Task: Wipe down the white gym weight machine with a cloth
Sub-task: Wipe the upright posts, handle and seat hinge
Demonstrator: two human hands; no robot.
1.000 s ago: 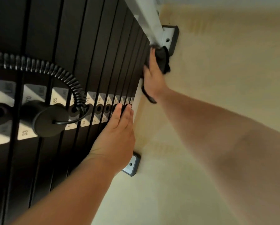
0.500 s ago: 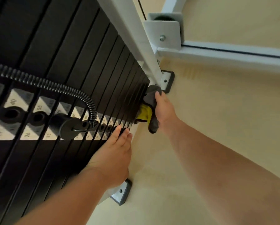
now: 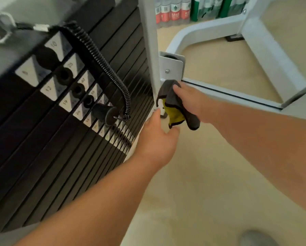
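- Cloth (image 3: pixel 175 107), dark grey with a yellow-green side, is bunched in the right hand (image 3: pixel 193 100), whose fingers curl over its upper part.
- Its top edge lies against the white upright (image 3: pixel 149 50) of the weight machine, just under a bolted white bracket (image 3: pixel 171 68); the rest hangs down on the left of that hand.
- Left hand (image 3: pixel 157 139) sits just below the cloth's hanging end, fingers loosely stretched and holding nothing; its forefinger points up beside the foot of the upright, and I cannot tell whether it touches.
- Black weight stack (image 3: pixel 60 148) with numbered labels fills the left; a selector pin (image 3: pixel 104 112) sits in it, tied to a black coiled cord (image 3: pixel 104 63).
- White base rail (image 3: pixel 237 96) runs right from the bracket across the beige floor (image 3: pixel 201 174).
- Bottles (image 3: pixel 173 11) stand at the top edge, blurred.
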